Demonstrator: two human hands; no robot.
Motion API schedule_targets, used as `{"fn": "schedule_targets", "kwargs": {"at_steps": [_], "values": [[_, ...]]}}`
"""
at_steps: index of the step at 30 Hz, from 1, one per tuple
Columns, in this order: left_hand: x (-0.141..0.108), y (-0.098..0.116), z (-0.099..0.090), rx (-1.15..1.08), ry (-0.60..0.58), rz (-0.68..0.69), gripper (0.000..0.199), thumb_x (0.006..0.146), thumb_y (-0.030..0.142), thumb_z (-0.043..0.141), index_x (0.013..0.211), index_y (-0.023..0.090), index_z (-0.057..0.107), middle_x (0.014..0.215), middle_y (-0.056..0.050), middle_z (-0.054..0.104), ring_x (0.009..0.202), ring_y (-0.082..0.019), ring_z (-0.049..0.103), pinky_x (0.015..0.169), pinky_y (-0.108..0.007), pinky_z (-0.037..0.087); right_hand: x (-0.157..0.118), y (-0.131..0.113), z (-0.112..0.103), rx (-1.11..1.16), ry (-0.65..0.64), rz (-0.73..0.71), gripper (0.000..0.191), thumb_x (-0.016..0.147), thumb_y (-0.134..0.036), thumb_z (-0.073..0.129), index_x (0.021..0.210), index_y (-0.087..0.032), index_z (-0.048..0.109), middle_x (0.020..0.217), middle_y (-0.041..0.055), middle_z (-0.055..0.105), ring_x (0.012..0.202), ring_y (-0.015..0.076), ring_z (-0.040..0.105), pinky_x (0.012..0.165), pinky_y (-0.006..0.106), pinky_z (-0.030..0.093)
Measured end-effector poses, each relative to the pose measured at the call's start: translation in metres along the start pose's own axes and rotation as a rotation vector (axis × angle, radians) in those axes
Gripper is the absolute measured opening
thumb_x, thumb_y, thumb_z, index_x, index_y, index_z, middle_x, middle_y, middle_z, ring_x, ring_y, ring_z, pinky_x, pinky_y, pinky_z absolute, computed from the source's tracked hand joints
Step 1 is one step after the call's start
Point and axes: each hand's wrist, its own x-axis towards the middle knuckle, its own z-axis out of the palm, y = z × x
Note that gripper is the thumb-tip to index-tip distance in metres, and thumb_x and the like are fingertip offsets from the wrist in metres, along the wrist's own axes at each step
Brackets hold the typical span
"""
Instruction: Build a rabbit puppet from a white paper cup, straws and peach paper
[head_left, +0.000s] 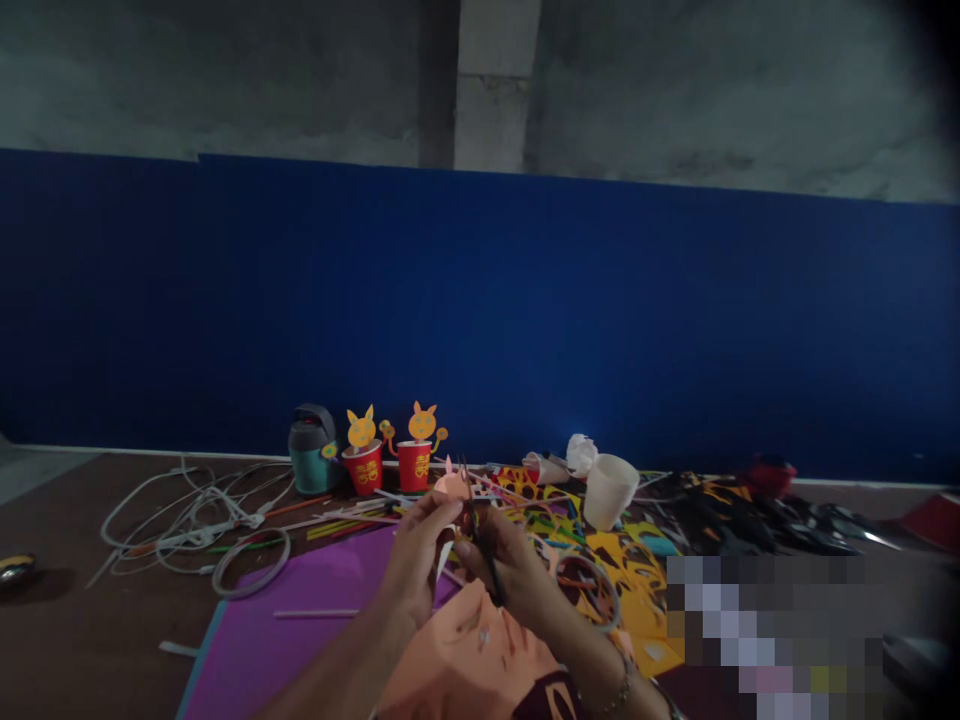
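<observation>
My left hand (414, 552) pinches a small pink paper cutout (452, 486) with pointed ears. In my right hand (514, 560) are dark scissors (487, 562), their blades pointing up beside the cutout's right edge. Whether the blades touch the paper I cannot tell. Below both hands lies a larger pink paper sheet (461, 665) with cut openings. A purple sheet (322, 580) spreads to the left of it, with a thin stick (315, 614) on top.
Behind stand two red paper cups (365, 470) with orange cat-face cutouts and a teal container (311, 465). White cables (187, 520) and a tape roll (251, 562) lie left. Right are a white cup (610, 492), yellow paper scraps (645, 600) and dark tools (810, 525).
</observation>
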Motion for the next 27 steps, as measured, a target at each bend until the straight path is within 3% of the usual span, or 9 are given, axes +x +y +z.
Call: {"fn": "schedule_targets", "kwargs": {"at_steps": [15,22,27], "values": [[0.003,0.007,0.002,0.009,0.008,-0.028,0.023,0.062,0.021,0.076,0.064,0.017,0.053,0.062,0.004,0.064,0.050,-0.007,0.054,0.047,-0.016,0.040,0.000,0.004,0.002,-0.037,0.138,0.162,0.038,0.068,-0.047,0.074,0.078,-0.019,0.051,0.049,-0.0081,0.045,0.042,0.0083,0.042,0.038,0.020,0.037],[0.011,0.003,-0.007,0.096,0.027,0.013,0.020,0.061,0.023,0.077,0.069,0.016,0.060,0.059,0.004,0.060,0.050,-0.007,0.051,0.047,-0.016,0.038,0.002,-0.001,-0.007,0.051,0.162,0.038,0.038,0.070,-0.036,0.076,0.096,-0.019,0.053,0.071,-0.0027,0.058,0.062,0.0112,0.053,0.055,0.021,0.042],[0.009,0.006,-0.006,0.248,-0.120,0.042,0.018,0.068,0.026,0.072,0.069,0.017,0.057,0.058,0.005,0.057,0.043,-0.004,0.045,0.041,-0.015,0.034,-0.002,-0.018,-0.009,0.181,0.063,0.154,0.038,0.072,-0.036,0.073,0.098,-0.020,0.051,0.068,-0.0032,0.059,0.056,0.0096,0.051,0.046,0.018,0.034]]}}
